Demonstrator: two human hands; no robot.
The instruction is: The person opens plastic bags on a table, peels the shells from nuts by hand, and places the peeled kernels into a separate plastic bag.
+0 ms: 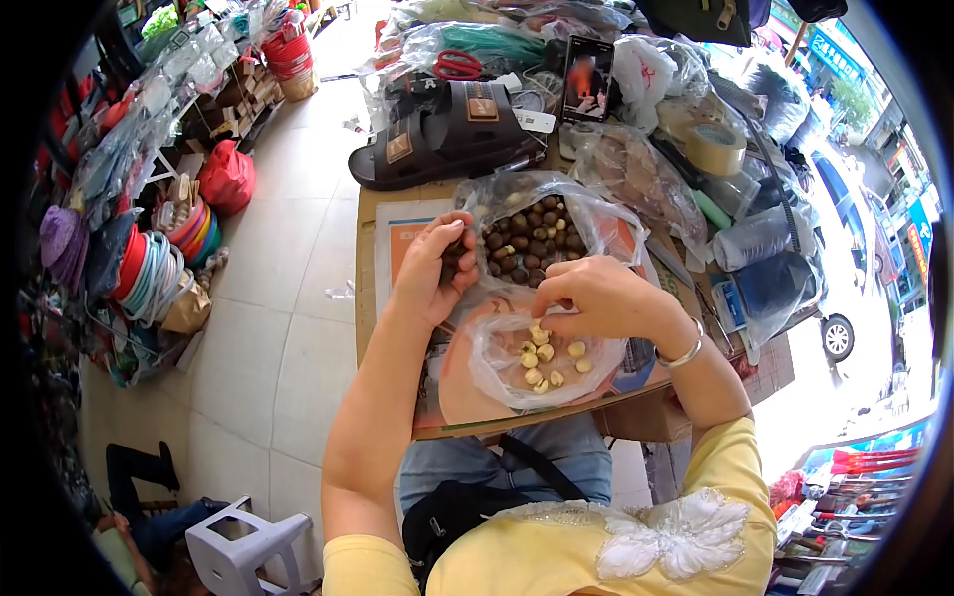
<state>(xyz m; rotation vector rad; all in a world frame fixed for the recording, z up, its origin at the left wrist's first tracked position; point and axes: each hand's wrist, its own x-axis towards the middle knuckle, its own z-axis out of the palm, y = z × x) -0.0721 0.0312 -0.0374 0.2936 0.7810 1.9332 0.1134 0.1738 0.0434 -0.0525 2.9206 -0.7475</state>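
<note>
A clear plastic bag (608, 214) full of dark brown round nuts (527, 238) lies open on the cardboard-topped table. Nearer the body is a second clear bag (487, 372) with several pale, peeled kernels (538, 377) inside. My left hand (437, 268) is at the left edge of the nut bag, its fingers curled around something dark and small, perhaps nuts. My right hand (586, 298), with a bangle on the wrist, hovers over the far side of the kernel bag. Its thumb and fingers are pinched close to a pale kernel (539, 334); whether they hold it is unclear.
Black sandals (447, 134), red-handled scissors (458, 66), a propped phone (587, 79) and a tape roll (715, 149) sit among plastic bags at the back. A grey stool (248, 546) stands at the lower left, near a seated person's legs (149, 497).
</note>
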